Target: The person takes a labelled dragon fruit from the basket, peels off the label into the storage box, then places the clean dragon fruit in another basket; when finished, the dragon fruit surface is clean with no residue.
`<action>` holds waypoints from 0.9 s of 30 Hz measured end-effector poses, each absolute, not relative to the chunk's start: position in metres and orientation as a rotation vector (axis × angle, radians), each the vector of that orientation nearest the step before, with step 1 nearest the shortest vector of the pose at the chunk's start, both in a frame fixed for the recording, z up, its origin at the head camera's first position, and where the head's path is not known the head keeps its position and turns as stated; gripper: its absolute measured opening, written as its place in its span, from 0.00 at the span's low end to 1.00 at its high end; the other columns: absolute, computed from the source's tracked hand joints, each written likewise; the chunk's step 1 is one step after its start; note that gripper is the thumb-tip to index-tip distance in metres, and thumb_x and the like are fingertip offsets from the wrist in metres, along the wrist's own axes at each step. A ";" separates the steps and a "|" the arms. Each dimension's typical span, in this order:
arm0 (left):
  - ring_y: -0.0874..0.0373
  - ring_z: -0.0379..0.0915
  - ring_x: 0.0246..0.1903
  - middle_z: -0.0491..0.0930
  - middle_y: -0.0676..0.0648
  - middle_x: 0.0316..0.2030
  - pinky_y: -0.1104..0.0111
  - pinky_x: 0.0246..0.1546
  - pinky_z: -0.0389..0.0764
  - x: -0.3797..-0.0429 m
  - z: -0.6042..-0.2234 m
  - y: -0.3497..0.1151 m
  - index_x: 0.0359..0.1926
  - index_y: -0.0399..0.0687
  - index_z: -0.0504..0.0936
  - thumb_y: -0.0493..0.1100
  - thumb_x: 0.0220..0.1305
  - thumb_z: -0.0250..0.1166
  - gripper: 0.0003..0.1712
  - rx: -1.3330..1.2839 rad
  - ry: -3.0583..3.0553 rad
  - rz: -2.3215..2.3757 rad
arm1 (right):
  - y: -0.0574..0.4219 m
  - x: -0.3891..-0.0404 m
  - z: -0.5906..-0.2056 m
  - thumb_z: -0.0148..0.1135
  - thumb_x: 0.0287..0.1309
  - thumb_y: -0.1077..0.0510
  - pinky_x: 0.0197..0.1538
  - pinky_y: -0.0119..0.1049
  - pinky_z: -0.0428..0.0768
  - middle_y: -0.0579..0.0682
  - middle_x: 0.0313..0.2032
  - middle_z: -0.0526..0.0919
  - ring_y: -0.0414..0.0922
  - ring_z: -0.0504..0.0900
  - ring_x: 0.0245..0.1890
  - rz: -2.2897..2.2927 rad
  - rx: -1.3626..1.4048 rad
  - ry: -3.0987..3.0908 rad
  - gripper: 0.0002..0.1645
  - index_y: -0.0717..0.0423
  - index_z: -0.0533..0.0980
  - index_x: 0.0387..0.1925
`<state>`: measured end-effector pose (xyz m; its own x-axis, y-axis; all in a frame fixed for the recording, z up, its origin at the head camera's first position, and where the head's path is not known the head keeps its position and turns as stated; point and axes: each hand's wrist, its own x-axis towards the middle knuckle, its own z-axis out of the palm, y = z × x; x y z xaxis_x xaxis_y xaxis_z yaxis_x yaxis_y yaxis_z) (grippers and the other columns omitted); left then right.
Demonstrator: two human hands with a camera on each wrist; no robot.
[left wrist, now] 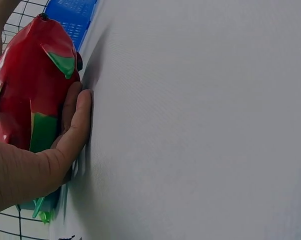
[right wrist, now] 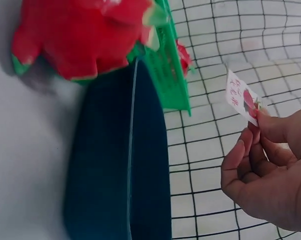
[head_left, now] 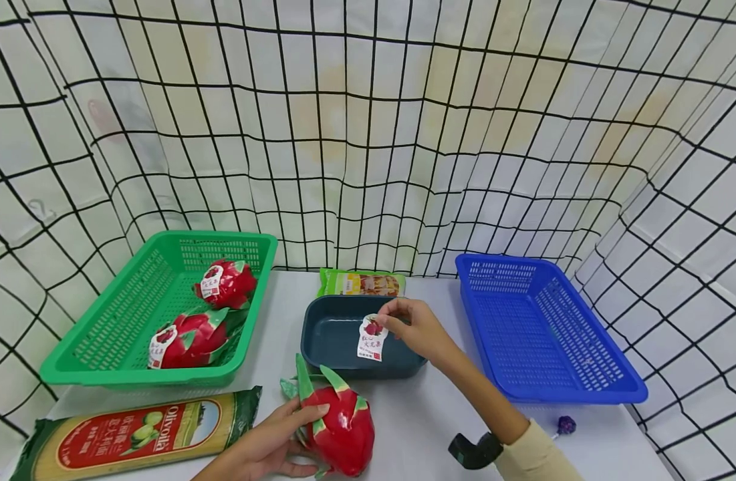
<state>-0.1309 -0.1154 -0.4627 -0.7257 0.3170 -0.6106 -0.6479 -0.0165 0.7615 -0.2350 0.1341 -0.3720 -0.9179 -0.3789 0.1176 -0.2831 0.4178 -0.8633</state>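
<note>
Resembles a staged test booth: enclosed by black grid mesh [head_left: 374, 39] backed with white sheeting [head_left: 398, 67]; furnished with white worktop [head_left: 430, 421], green basket [head_left: 263, 294] at left edge, blue basket [head_left: 575, 395] at right.

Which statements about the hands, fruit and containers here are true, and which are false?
1. The right hand pinches a printed label. True.
2. The left hand grips the pasta pack. False: the left hand holds a red dragon fruit.
3. Two other dragon fruits lie in the green basket. True.
4. The blue basket is left of the dark tray. False: the blue basket stands right of the dark tray in the head view.
</note>
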 end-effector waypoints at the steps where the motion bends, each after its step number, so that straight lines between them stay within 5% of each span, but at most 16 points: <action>1: 0.33 0.70 0.50 0.65 0.28 0.59 0.48 0.46 0.83 -0.131 -0.463 -0.116 0.72 0.37 0.48 0.60 0.62 0.64 0.52 -0.357 1.589 1.817 | 0.130 -0.242 -0.373 0.61 0.65 0.56 0.36 0.33 0.81 0.53 0.34 0.83 0.54 0.79 0.36 -1.513 -0.599 2.547 0.09 0.60 0.79 0.39; 5: 0.33 0.71 0.49 0.66 0.29 0.58 0.48 0.46 0.83 -0.131 -0.463 -0.117 0.72 0.38 0.49 0.60 0.62 0.63 0.51 -0.350 1.593 1.819 | 0.115 -0.266 -0.381 0.61 0.65 0.56 0.39 0.40 0.82 0.53 0.35 0.83 0.54 0.79 0.36 -1.443 -0.595 2.485 0.10 0.61 0.79 0.40; 11: 0.34 0.71 0.50 0.66 0.29 0.59 0.49 0.46 0.83 -0.131 -0.464 -0.118 0.72 0.38 0.49 0.60 0.63 0.63 0.50 -0.337 1.583 1.827 | 0.095 -0.295 -0.406 0.60 0.65 0.58 0.35 0.30 0.78 0.52 0.35 0.82 0.42 0.74 0.32 -1.347 -0.586 2.424 0.09 0.62 0.80 0.38; 21: 0.32 0.70 0.50 0.69 0.29 0.56 0.47 0.48 0.82 -0.137 -0.493 -0.122 0.72 0.40 0.50 0.58 0.60 0.67 0.52 -0.392 1.505 1.848 | 0.076 -0.318 -0.440 0.58 0.66 0.61 0.35 0.30 0.77 0.51 0.35 0.82 0.41 0.74 0.34 -1.256 -0.488 2.347 0.09 0.64 0.81 0.39; 27: 0.32 0.69 0.52 0.68 0.28 0.57 0.48 0.51 0.81 -0.127 -0.465 -0.117 0.73 0.39 0.49 0.56 0.62 0.66 0.50 -0.400 1.496 1.867 | 0.068 -0.326 -0.450 0.60 0.65 0.61 0.41 0.34 0.80 0.50 0.38 0.84 0.40 0.75 0.36 -1.191 -0.422 2.320 0.09 0.62 0.82 0.39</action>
